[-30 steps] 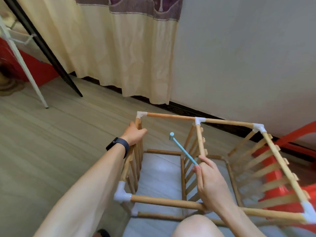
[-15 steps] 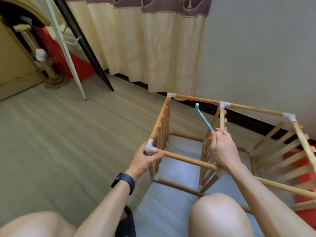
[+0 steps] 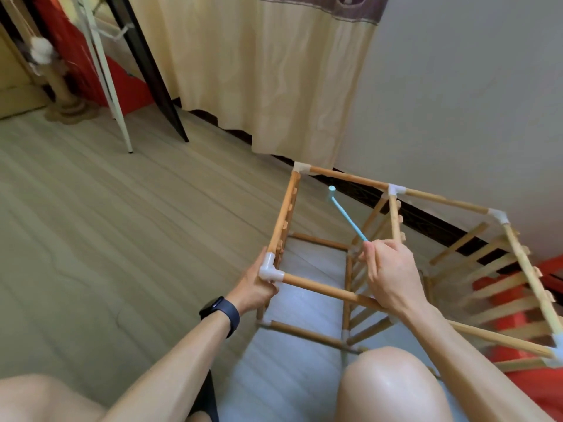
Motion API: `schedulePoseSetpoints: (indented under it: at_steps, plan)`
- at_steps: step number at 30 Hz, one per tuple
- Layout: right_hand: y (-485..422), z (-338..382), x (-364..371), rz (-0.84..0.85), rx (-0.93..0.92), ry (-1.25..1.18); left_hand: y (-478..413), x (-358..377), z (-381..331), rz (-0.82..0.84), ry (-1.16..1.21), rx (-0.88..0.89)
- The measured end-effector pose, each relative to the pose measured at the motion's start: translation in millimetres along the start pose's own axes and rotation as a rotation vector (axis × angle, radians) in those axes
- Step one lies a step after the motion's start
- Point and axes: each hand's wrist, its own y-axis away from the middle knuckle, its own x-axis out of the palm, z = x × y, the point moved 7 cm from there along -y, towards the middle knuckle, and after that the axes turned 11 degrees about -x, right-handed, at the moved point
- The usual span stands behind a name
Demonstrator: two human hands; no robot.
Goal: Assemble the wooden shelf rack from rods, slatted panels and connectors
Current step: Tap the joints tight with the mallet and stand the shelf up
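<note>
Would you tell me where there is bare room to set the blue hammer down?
Widest: the wooden floor left of the rack, toward the curtain. Also the pale mat inside its left bay. Crowded on the right by slatted panels.

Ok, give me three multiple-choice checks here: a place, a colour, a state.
1. The left hand grips the rack at: A the near white corner connector; B a far corner; C a bottom rod.
2. The mallet is: A red; B light blue; C green.
3. The right hand is: A open; B flat on a slat; C curled round the mallet handle.
Answers: 1 A, it wraps that connector; 2 B, handle and head are pale blue; 3 C, the handle emerges from its fist.
</note>
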Motion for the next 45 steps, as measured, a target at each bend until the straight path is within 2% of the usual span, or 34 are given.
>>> schedulePoseSetpoints:
  at_steps: [3,6,8,14,16,18,19,21,22,24,26,29,33,36,37,39,40,43,44,45]
  plan:
    - [0.5,52.0,11.1,0.164,-0.114,-0.277,-6.7,-2.0,-1.6,-0.134,-0.043,-0.006]
    - [10.0,77.5,20.6,0.251,-0.253,-0.260,-9.2,-1.3,-6.2,-0.139,-0.057,-0.023]
    - [15.3,75.4,22.9,0.267,-0.272,-0.246,-10.7,0.9,-1.9,-0.121,-0.065,-0.076]
    - [22.2,76.7,6.7,0.185,-0.323,-0.255,-14.2,-0.6,-1.4,-0.105,-0.068,-0.059]
    - [27.5,76.6,-6.0,0.073,-0.351,-0.300,-14.3,-0.3,-5.4,-0.099,-0.084,-0.052]
    - [31.5,80.3,-16.4,-0.003,-0.379,-0.236,-13.6,-1.3,-7.5,-0.111,-0.095,-0.058]
    - [31.2,83.4,-12.6,0.054,-0.384,-0.144,-12.3,-2.4,-9.7,-0.117,-0.091,-0.062]
    - [34.6,79.8,11.3,0.319,-0.336,0.061,-10.0,-4.0,-9.3,-0.126,-0.086,-0.079]
    - [34.7,75.4,14.9,0.352,-0.302,0.105,-9.6,-3.7,-8.6,-0.125,-0.077,-0.085]
    - [33.9,76.7,0.4,0.198,-0.308,0.019,-9.4,-1.1,-10.7,-0.106,-0.079,-0.058]
    - [31.6,80.8,-8.0,0.138,-0.330,-0.027,-11.0,-3.1,-12.4,-0.113,-0.078,-0.055]
    - [32.2,75.6,10.7,0.316,-0.288,0.072,-9.3,-3.7,-12.9,-0.100,-0.055,-0.050]
    - [36.0,72.3,0.5,0.165,-0.309,-0.074,-10.8,-1.7,-10.0,-0.091,-0.087,-0.076]
    - [32.3,71.1,13.5,0.359,-0.302,0.071,-10.6,-6.0,-14.1,-0.113,-0.077,-0.038]
    - [28.2,70.1,11.4,0.318,-0.304,0.054,-10.2,-6.3,-13.5,-0.116,-0.085,-0.044]
    - [23.4,77.8,-7.5,0.120,-0.347,-0.059,-12.3,-5.0,-9.3,-0.116,-0.086,-0.066]
    - [22.1,81.3,-8.8,0.124,-0.364,-0.041,-13.2,-5.7,-8.5,-0.127,-0.074,-0.064]
    - [22.6,77.5,11.7,0.466,-0.321,0.135,-12.4,-4.8,-6.4,-0.125,-0.032,-0.074]
    - [22.6,71.5,13.7,0.486,-0.301,0.143,-12.3,-4.2,-6.1,-0.120,-0.020,-0.077]
    - [21.9,66.8,7.9,0.432,-0.273,0.090,-12.0,-2.5,-5.7,-0.115,-0.026,-0.077]
